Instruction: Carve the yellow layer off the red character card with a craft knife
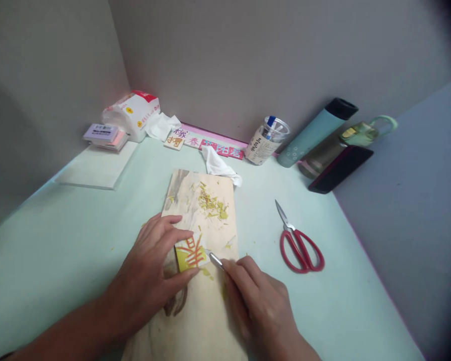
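My left hand (160, 258) pinches a small rubber carving block (191, 254) by its left side, thumb below and fingers above. Its face shows yellow and white areas with an orange-red written character. In my right hand (257, 291) is a craft knife (217, 260) with a silver neck, held like a pen. The blade end reaches the block's right edge; the exact contact is too small to tell. Both hands rest over a wooden board (210, 316). Yellow-green shavings (213, 205) lie on the board beyond the block, and a few scraps sit close to it.
Red-handled scissors (300, 245) lie right of the board. A crumpled tissue (220, 168) touches its far edge. Along the back stand a tissue pack (131, 113), lettered blocks (221, 149), a clear cup (265, 143), a blue flask (315, 133), a green-lidded bottle (323, 155) and a dark phone-like slab (340, 169).
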A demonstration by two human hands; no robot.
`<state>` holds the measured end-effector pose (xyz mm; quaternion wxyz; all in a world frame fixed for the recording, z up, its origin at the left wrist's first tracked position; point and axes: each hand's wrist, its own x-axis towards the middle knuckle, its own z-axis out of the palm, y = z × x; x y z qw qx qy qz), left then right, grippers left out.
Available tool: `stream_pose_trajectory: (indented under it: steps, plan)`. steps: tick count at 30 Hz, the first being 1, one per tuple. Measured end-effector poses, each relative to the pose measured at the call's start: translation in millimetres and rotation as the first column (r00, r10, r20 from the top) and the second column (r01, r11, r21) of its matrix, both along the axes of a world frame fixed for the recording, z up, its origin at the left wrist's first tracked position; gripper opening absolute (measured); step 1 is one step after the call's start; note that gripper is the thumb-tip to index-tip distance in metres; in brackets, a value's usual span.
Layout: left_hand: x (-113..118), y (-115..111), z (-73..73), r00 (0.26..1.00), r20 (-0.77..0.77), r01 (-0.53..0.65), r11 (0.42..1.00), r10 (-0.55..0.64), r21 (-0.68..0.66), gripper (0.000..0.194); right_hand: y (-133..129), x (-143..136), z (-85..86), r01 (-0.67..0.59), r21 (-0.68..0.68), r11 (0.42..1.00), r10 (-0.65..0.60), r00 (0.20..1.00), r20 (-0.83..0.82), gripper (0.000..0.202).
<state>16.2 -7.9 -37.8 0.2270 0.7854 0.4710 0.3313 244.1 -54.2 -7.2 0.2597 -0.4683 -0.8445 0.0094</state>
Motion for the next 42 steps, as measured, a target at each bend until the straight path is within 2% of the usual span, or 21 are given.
stream_pose_trajectory:
  steps: [5,11,14,16,19,24,31,38,42]
  plan:
    - [0,-1,0.0,1.000,0.014,0.000,1.000,0.000,0.009,0.036,-1,1,-0.6,-0.020,-0.043,0.999,0.020,1.000,-0.015,0.024]
    - [0,0,-0.4,1.000,0.020,-0.008,1.000,0.008,-0.008,0.036,-2,-2,-4.7,0.040,0.041,0.998,-0.040,0.999,0.009,0.026]
    - [-1,0,-0.7,1.000,0.013,-0.003,1.000,0.003,-0.004,0.036,1,-1,-1.8,0.079,-0.105,0.991,-0.090,0.990,-0.105,0.021]
    - [-1,0,-1.2,1.000,0.009,-0.005,1.000,0.005,0.008,0.036,2,2,3.0,0.045,-0.221,0.974,-0.086,0.980,-0.181,0.018]
    - [-1,-1,-1.7,1.000,0.005,-0.001,1.000,0.001,0.018,0.036,1,7,11.0,-0.035,-0.268,0.963,-0.019,0.980,-0.196,0.020]
    - [-1,-1,-0.6,1.000,0.003,0.013,1.000,-0.013,0.015,0.037,-2,12,17.6,-0.105,-0.225,0.969,0.082,0.990,-0.113,0.024]
    - [-1,0,0.1,1.000,-0.004,0.006,1.000,-0.006,0.016,0.036,-5,12,14.5,-0.086,-0.167,0.982,0.080,0.996,-0.039,0.023]
    - [0,-1,-0.3,1.000,-0.001,0.009,1.000,-0.009,0.009,0.036,-11,7,0.9,-0.044,-0.007,0.999,0.045,0.998,0.053,0.027]
    - [0,-1,0.0,1.000,0.001,0.009,1.000,-0.009,0.020,0.036,-11,5,2.9,-0.033,0.042,0.999,0.029,0.994,0.104,0.025]
